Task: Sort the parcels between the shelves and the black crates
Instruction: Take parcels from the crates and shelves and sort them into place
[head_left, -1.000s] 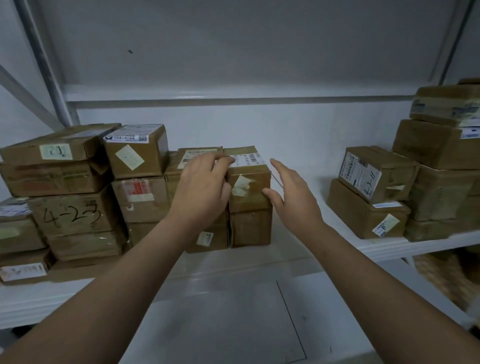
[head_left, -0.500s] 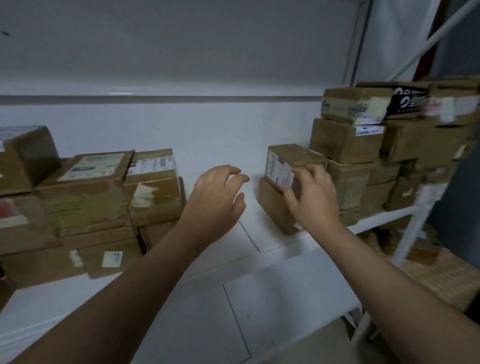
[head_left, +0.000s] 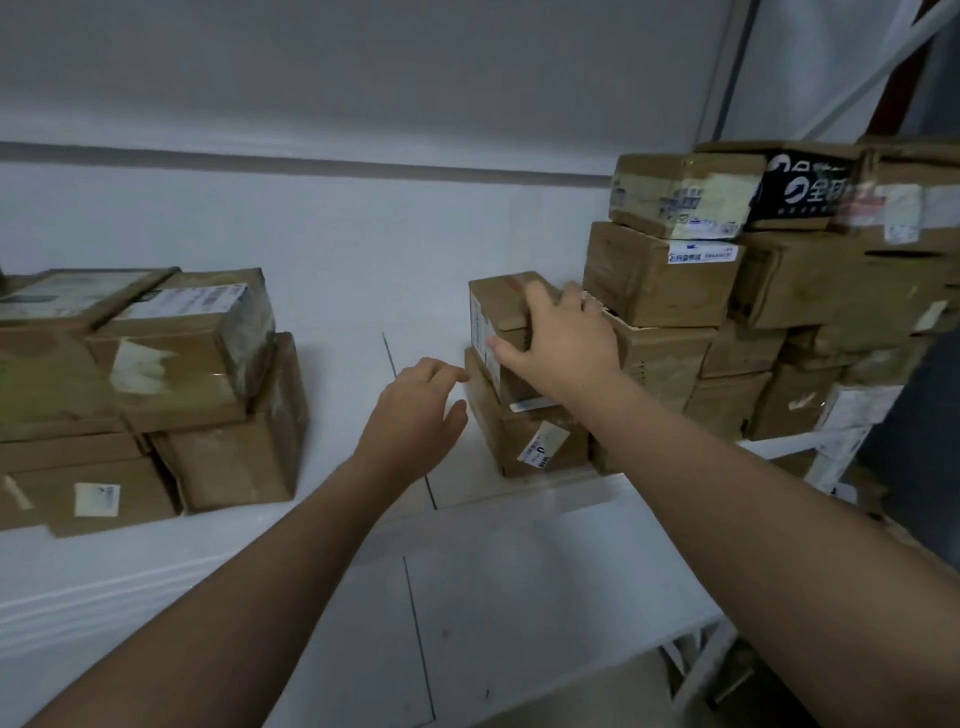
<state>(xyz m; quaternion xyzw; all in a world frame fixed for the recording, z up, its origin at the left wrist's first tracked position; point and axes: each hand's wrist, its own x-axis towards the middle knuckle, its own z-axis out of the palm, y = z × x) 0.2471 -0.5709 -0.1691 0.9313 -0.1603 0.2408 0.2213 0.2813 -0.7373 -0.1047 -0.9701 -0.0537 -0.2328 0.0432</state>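
Observation:
A small brown parcel (head_left: 498, 306) with a white label on its left face sits on top of a second brown parcel (head_left: 524, 436) on the white shelf (head_left: 363, 322). My right hand (head_left: 558, 343) grips the small parcel from above, fingers over its top and thumb on the labelled side. My left hand (head_left: 415, 415) hovers just left of the lower parcel, fingers loosely bent and holding nothing. No black crate is in view.
A tall stack of brown parcels (head_left: 727, 312) fills the shelf's right end, topped by one with black printed tape (head_left: 800, 189). Another pile of parcels (head_left: 156, 389) sits at the left. A lower white shelf (head_left: 519, 597) lies beneath my arms. A shelf post (head_left: 727, 67) rises at the upper right.
The view swung right from the left pile to the right stack. My right hand reached to the small parcel and closed on it; my left hand left the left pile and followed.

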